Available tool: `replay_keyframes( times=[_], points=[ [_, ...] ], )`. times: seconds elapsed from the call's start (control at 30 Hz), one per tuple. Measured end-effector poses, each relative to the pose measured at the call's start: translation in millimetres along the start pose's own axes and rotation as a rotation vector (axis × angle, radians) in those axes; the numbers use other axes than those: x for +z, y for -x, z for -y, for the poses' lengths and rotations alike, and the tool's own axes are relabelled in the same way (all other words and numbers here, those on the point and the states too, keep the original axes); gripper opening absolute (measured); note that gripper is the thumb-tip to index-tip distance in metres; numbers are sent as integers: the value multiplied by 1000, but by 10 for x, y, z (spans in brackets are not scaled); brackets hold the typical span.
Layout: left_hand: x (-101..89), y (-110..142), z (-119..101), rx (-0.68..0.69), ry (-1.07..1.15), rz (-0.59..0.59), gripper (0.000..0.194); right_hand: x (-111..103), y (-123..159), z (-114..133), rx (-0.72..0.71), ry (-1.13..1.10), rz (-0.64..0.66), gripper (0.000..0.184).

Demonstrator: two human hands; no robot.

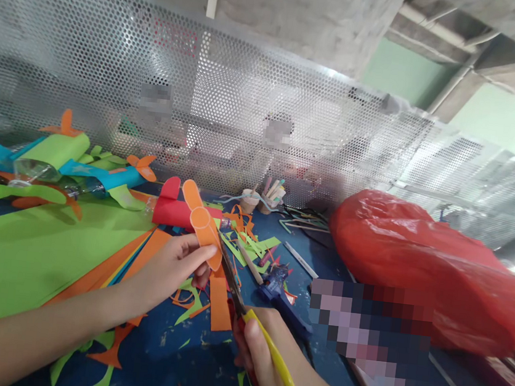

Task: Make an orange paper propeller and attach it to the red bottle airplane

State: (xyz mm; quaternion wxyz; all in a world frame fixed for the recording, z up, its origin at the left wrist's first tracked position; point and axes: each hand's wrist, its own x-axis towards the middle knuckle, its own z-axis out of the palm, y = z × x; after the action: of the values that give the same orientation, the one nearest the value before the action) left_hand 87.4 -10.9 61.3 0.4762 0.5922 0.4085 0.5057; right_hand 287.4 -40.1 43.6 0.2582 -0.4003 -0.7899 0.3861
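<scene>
You're pinching an orange paper propeller point(200, 218) in your left hand point(187, 262), and your right grip point(262, 348) is wrapping around yellow-and-red scissors point(234, 280). The blades are sitting right by the propeller's edge, above the blue tabletop point(164, 356), with a blue glue gun point(282, 298) lying nearby.

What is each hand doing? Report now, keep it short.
Left hand: closed, pinching the orange paper cutout.
Right hand: closed around the scissors, their blades at the cutout's edge.
</scene>
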Motion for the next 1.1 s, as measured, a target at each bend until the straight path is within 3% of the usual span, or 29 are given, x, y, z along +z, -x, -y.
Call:
replay_keyframes(
  times=[0.87,1.1],
  points=[
    [-30,-26,19,-22,35,-13,28,-6,-9,12,1,54,-27,63],
    [-55,-47,56,-20,50,-93,34,-30,-28,-7,-19,102,8,66]
  ],
)
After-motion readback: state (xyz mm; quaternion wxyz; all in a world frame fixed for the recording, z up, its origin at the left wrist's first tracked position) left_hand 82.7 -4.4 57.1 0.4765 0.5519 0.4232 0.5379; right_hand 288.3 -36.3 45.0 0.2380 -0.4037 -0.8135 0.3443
